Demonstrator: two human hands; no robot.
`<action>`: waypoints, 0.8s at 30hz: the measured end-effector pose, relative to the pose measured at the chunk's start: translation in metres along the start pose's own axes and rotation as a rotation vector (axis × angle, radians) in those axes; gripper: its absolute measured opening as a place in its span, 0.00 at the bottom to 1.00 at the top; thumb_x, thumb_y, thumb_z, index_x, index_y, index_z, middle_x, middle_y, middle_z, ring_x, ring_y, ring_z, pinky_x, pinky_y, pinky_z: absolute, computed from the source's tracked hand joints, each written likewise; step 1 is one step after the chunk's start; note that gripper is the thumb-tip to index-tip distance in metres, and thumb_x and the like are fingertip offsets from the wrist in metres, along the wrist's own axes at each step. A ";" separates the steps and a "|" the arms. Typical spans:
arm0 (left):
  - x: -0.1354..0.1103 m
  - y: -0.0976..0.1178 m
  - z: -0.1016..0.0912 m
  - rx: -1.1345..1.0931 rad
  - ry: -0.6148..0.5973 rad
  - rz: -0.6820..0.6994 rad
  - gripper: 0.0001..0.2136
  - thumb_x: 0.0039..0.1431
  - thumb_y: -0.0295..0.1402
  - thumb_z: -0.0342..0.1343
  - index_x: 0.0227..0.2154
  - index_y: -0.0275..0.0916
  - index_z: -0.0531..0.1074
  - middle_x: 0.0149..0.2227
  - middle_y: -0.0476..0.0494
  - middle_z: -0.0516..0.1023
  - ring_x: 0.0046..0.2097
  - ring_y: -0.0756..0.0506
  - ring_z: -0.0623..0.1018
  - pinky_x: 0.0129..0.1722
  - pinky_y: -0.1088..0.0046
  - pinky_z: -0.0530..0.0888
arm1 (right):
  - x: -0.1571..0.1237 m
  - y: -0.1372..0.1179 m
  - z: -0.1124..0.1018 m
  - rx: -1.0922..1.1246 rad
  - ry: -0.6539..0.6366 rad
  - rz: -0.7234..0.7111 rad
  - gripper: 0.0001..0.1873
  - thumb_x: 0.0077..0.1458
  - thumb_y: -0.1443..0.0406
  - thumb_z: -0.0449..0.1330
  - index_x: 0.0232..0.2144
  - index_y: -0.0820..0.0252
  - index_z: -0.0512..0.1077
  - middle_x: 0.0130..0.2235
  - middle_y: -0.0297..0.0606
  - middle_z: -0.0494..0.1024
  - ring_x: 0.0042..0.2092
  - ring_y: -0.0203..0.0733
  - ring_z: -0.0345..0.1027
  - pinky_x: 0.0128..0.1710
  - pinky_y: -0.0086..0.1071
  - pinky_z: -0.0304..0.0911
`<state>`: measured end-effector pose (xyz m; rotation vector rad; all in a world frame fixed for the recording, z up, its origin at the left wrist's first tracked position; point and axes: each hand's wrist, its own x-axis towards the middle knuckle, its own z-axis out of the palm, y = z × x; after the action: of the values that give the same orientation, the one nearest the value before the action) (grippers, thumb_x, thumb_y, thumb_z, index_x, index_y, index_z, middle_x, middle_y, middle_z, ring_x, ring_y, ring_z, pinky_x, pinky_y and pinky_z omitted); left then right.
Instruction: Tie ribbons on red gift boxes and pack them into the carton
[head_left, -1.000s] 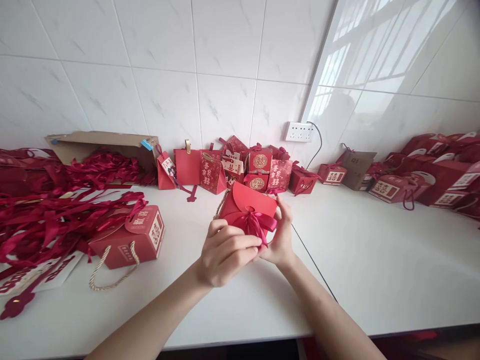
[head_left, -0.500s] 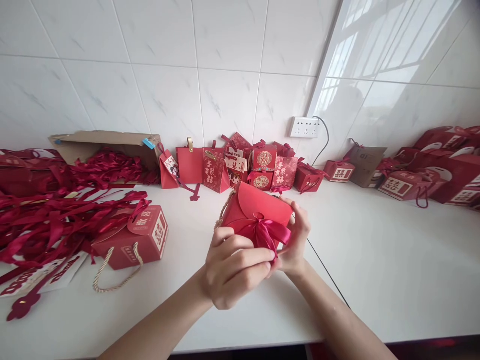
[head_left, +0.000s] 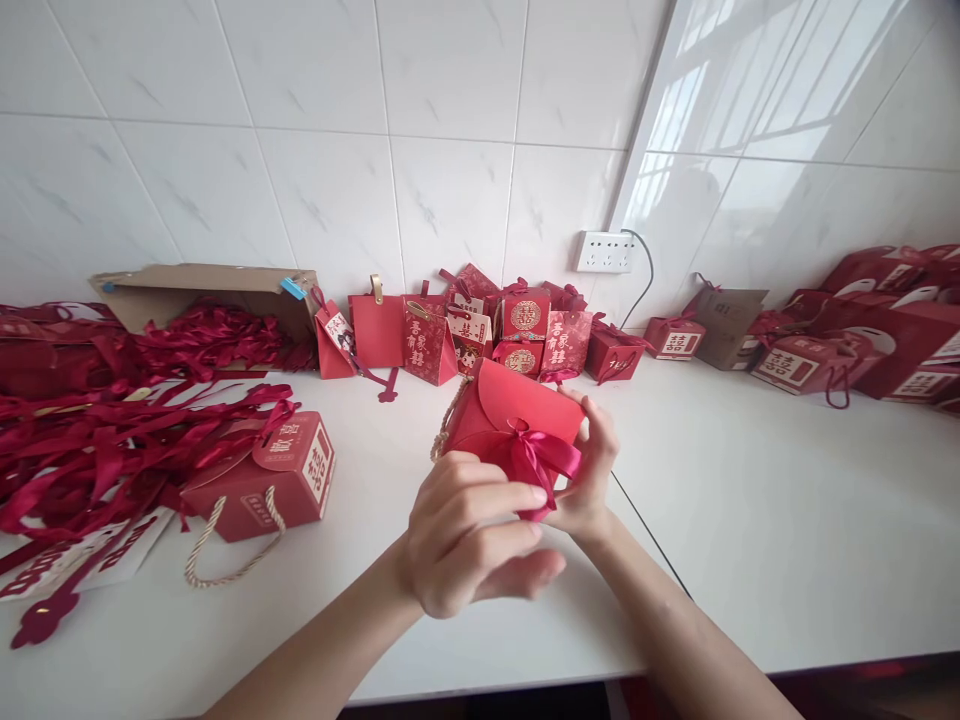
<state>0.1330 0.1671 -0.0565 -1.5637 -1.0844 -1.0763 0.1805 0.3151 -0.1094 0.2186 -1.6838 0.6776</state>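
A small red gift box (head_left: 517, 400) is held tilted above the table, its rounded flap facing me. A dark pink ribbon bow (head_left: 544, 455) sits on its front, and a twisted cord handle (head_left: 442, 425) hangs at its left side. My right hand (head_left: 589, 475) grips the box along its right side, some fingers hidden behind it. In front of the box, my left hand (head_left: 472, 530) has its fingers stretched out and its thumb apart. A fingertip touches the bow's lower tail. The box's underside is out of sight.
At left, a finished red box with rope handle (head_left: 262, 480) stands beside piled ribbons (head_left: 142, 440). A cardboard carton (head_left: 217, 275) holds more ribbons. Assorted red gift boxes (head_left: 431, 340) line the tiled wall; more are stacked at right (head_left: 900, 330). A power strip (head_left: 604, 252) is on the wall.
My left thumb has come away from the ribbon and spread downward, and the left fingers have loosened. My right hand still holds the box in nearly the same place.
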 end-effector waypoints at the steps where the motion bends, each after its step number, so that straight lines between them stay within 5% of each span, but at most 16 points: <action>1: -0.002 0.001 0.001 -0.067 0.020 -0.062 0.06 0.61 0.36 0.51 0.31 0.40 0.67 0.31 0.44 0.77 0.30 0.49 0.77 0.25 0.72 0.74 | 0.001 0.001 -0.001 -0.024 -0.006 0.003 0.50 0.43 0.50 0.65 0.62 0.45 0.44 0.57 0.48 0.56 0.58 0.59 0.56 0.39 0.47 0.72; 5: -0.011 -0.007 0.002 -0.387 0.118 -0.402 0.10 0.65 0.32 0.42 0.30 0.39 0.66 0.26 0.47 0.72 0.24 0.52 0.72 0.18 0.77 0.68 | 0.008 0.005 -0.002 -0.131 0.041 0.035 0.52 0.43 0.54 0.67 0.62 0.43 0.40 0.59 0.49 0.53 0.60 0.59 0.54 0.38 0.46 0.74; 9: -0.011 -0.030 0.002 -0.206 0.415 -0.729 0.07 0.62 0.33 0.50 0.29 0.40 0.67 0.29 0.49 0.70 0.30 0.52 0.73 0.28 0.76 0.72 | 0.012 0.011 -0.003 -0.135 0.062 0.009 0.50 0.46 0.59 0.67 0.62 0.41 0.42 0.61 0.48 0.51 0.61 0.59 0.53 0.37 0.44 0.74; 10: -0.010 -0.036 0.004 -0.157 0.392 -0.799 0.04 0.60 0.35 0.54 0.33 0.41 0.69 0.34 0.47 0.73 0.35 0.50 0.75 0.33 0.74 0.74 | 0.011 0.012 -0.003 -0.128 0.042 0.005 0.49 0.46 0.60 0.67 0.62 0.41 0.42 0.61 0.48 0.51 0.61 0.58 0.53 0.36 0.44 0.74; 13: -0.012 -0.044 0.010 -0.242 0.091 -0.972 0.22 0.53 0.40 0.61 0.50 0.44 0.66 0.53 0.40 0.71 0.53 0.43 0.72 0.47 0.68 0.74 | 0.008 0.014 -0.002 -0.119 -0.050 0.013 0.50 0.46 0.61 0.67 0.62 0.40 0.41 0.61 0.48 0.52 0.60 0.57 0.55 0.32 0.39 0.75; 16: -0.017 -0.047 0.014 -0.458 -0.082 -1.113 0.26 0.52 0.44 0.60 0.54 0.43 0.65 0.54 0.39 0.72 0.55 0.40 0.72 0.48 0.66 0.74 | 0.003 0.014 -0.002 -0.091 -0.104 0.038 0.50 0.45 0.62 0.67 0.62 0.40 0.42 0.60 0.49 0.52 0.56 0.54 0.60 0.26 0.33 0.73; 21: -0.020 -0.058 0.010 -0.586 0.272 -1.338 0.20 0.56 0.51 0.51 0.38 0.37 0.72 0.42 0.38 0.78 0.43 0.42 0.78 0.33 0.69 0.76 | 0.003 0.014 -0.002 0.031 -0.068 0.119 0.52 0.43 0.64 0.69 0.62 0.40 0.42 0.62 0.48 0.50 0.55 0.53 0.62 0.29 0.36 0.75; 24: -0.017 -0.058 0.007 -0.504 0.253 -1.234 0.19 0.52 0.48 0.58 0.39 0.39 0.71 0.45 0.39 0.76 0.44 0.44 0.77 0.35 0.71 0.75 | 0.005 0.013 -0.002 0.017 -0.088 0.088 0.52 0.43 0.64 0.69 0.61 0.39 0.43 0.61 0.48 0.50 0.57 0.54 0.59 0.30 0.37 0.75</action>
<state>0.0739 0.1824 -0.0630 -0.9337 -1.7141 -2.4315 0.1747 0.3281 -0.1086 0.1901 -1.7807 0.7573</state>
